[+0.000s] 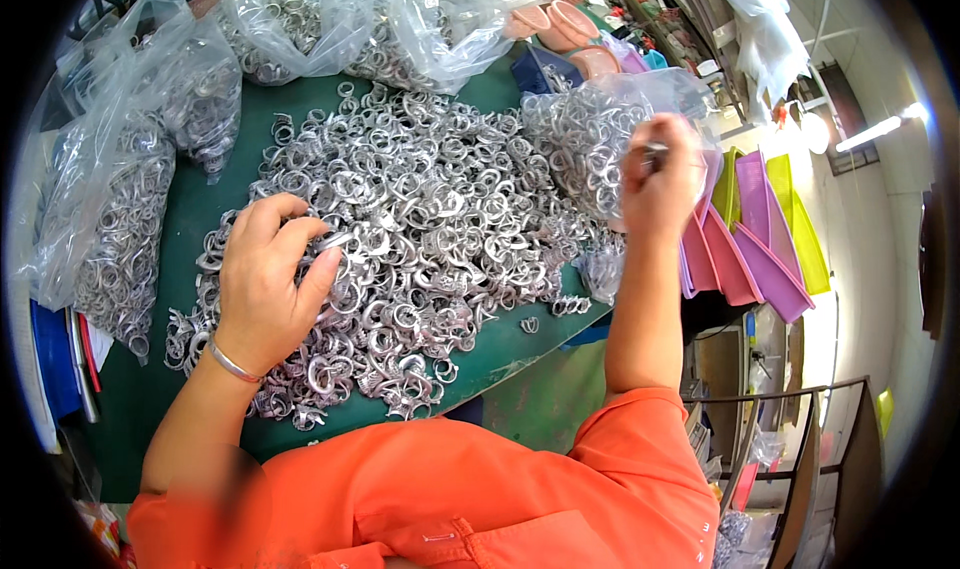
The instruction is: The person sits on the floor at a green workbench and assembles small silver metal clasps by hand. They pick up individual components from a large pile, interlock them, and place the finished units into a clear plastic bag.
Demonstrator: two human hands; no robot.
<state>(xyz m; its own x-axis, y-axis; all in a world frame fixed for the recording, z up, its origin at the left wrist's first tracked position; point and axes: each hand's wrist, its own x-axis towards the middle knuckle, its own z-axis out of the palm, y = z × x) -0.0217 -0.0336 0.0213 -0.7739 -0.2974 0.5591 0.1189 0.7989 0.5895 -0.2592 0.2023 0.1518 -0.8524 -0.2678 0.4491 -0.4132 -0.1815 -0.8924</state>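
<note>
A wide heap of silver metal rings [430, 209] covers the green tabletop in front of me. My left hand [262, 284], with a bracelet at its wrist, rests over the heap's left side. Its thumb and forefinger close on a silver ring [338, 239] at the edge of the heap. Raised at the right, my right hand [668, 177] is slightly blurred and closed around a small dark metal piece [655, 153], whose exact shape I cannot make out. Just behind and left of that hand lies a clear plastic bag [585, 134] with many rings in it.
Clear bags of rings [125, 219] stand at the left, with more bags [400, 29] along the back. Pink baskets [568, 24] and a dark blue bin [540, 69] sit at the back right. Coloured plastic trays [755, 219] hang beyond the table's right edge.
</note>
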